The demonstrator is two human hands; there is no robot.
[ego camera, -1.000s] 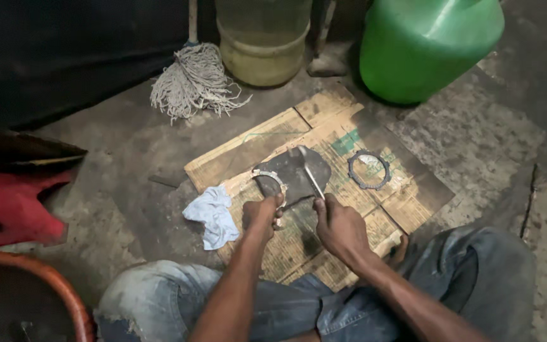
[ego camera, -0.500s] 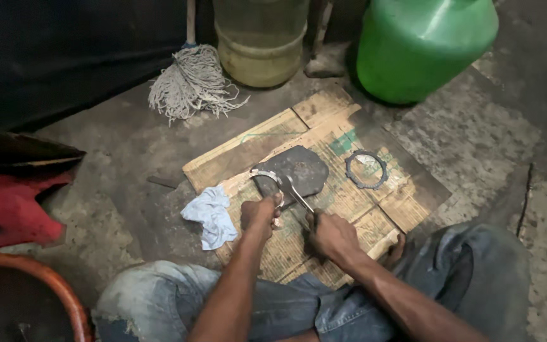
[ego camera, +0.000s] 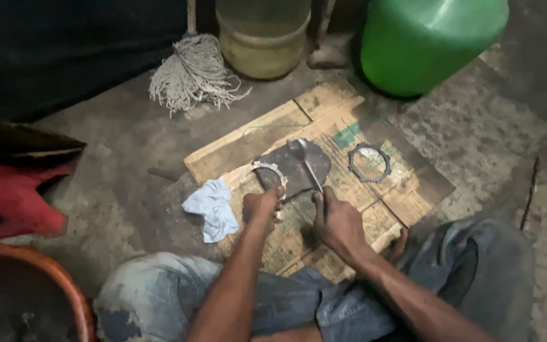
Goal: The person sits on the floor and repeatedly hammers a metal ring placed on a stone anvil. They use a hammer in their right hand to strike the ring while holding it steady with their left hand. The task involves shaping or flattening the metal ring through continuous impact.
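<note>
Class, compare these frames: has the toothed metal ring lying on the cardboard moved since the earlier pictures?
No. The toothed metal ring lies in the same spot on the cardboard, right of the dark plate and just below the green patch; only the camera shifted.

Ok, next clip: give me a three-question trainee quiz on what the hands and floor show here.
1. True or false: the left hand holds a toothed metal ring over the dark patch on the cardboard.
2. What does the right hand grip? A) a rag B) a thin metal tool C) a mop
3. Fill in: a second toothed ring lies on the cardboard to the ____ of the dark patch in the head view.

Key: 1 true; 2 B; 3 right.
</note>
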